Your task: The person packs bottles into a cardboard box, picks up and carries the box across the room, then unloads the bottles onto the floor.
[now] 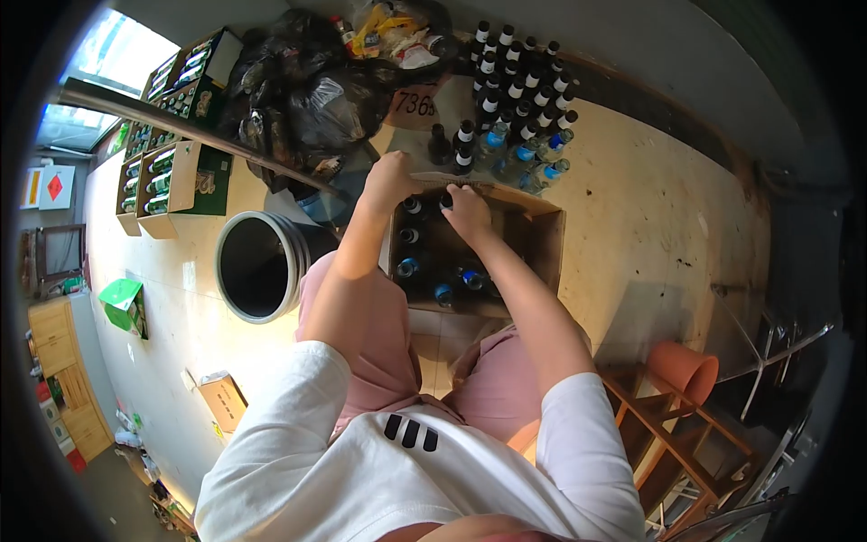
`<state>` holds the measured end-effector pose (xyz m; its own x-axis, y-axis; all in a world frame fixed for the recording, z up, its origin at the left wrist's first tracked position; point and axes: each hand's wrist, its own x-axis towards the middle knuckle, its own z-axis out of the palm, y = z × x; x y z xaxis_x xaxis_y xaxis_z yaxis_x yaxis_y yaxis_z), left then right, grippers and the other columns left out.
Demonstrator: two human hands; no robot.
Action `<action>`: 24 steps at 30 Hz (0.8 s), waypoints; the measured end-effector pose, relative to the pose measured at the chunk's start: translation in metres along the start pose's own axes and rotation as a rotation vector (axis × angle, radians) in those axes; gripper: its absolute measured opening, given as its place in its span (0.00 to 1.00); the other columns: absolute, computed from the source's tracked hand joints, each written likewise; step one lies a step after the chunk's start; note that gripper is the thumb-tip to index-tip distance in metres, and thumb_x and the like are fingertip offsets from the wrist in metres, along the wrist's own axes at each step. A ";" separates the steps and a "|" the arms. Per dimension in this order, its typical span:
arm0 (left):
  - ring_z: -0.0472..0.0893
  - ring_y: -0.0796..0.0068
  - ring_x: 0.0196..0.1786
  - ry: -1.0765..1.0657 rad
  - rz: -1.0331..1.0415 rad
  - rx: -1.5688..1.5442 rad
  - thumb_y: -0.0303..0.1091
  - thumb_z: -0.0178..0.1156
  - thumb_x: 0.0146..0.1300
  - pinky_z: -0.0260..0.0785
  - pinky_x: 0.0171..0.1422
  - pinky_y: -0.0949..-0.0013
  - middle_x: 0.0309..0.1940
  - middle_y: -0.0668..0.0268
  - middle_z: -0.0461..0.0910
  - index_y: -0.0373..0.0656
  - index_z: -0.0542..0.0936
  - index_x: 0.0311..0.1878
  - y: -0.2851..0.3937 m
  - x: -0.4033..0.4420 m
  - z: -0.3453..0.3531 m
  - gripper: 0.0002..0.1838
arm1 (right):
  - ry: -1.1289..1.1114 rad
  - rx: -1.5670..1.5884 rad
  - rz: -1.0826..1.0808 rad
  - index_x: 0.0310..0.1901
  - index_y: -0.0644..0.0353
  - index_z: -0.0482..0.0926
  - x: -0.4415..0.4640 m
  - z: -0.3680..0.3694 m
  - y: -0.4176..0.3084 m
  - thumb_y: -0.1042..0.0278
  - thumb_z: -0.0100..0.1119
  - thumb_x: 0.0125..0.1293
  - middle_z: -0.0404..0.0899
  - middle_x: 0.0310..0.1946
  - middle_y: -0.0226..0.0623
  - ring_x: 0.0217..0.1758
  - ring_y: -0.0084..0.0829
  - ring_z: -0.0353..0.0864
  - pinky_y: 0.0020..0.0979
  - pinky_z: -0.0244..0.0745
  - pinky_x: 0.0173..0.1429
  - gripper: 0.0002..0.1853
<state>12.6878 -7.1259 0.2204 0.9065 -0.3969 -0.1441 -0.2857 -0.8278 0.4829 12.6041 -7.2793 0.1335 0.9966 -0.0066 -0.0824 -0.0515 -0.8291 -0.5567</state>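
Observation:
An open cardboard box sits on the floor between my knees, holding several glass bottles, some with blue neck labels and some with dark necks. My left hand is closed at the box's far left corner, against the raised far flap. Over the far side of the box, my right hand has its fingers curled round the neck of a dark bottle; the bottle's lower part is hidden. Just beyond the flap stand two dark bottles with white labels and several clear bottles with blue labels.
More dark bottles stand in a cluster behind. Black rubbish bags lie at the back left. A grey bucket is close on my left; crates of green bottles lie beyond. A wooden rack and orange pot are at right.

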 end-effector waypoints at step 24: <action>0.73 0.74 0.35 -0.316 0.410 -0.553 0.29 0.67 0.42 0.67 0.39 0.73 0.32 0.64 0.75 0.38 0.77 0.46 0.037 0.002 -0.022 0.23 | 0.171 0.292 -0.147 0.37 0.65 0.68 -0.021 -0.138 -0.063 0.72 0.61 0.47 0.72 0.36 0.48 0.39 0.48 0.75 0.41 0.72 0.42 0.17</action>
<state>12.6859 -7.1487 0.2572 0.6047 -0.7941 -0.0601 -0.3077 -0.3026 0.9021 12.5951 -7.3045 0.2843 0.9898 -0.0130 0.1418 0.1015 -0.6336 -0.7670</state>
